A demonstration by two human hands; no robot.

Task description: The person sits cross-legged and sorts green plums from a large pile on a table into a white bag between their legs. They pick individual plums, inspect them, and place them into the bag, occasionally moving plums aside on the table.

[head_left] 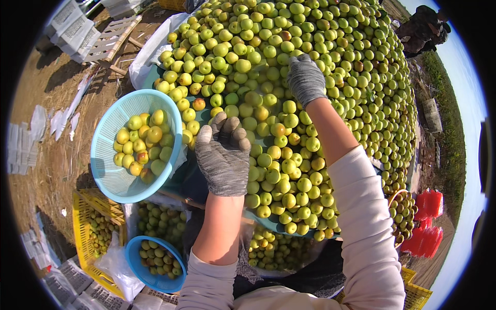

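My left hand (224, 161), in a grey knit glove with soiled fingertips, is held above the near left edge of the fruit heap. Its fingers curl upward, thumb apart, and nothing shows in it. Farther out, my right hand (307, 79) in a matching glove reaches onto the heap of green-yellow fruit (288, 166), which look like jujubes. Its fingertips are hidden, so a grip on a fruit cannot be made out. Left of my left hand stands a light blue plastic basket (106, 162), partly filled with yellower fruit (139, 145), some with brown-red patches.
Below sit a smaller blue basin (133, 252) and a yellow plastic crate (83, 236), both holding fruit. More fruit (277, 248) lies under the table edge. A wooden pallet (112, 40) and stacked white crates (71, 29) stand far left. Red bags (422, 240) and another person (422, 31) are at right.
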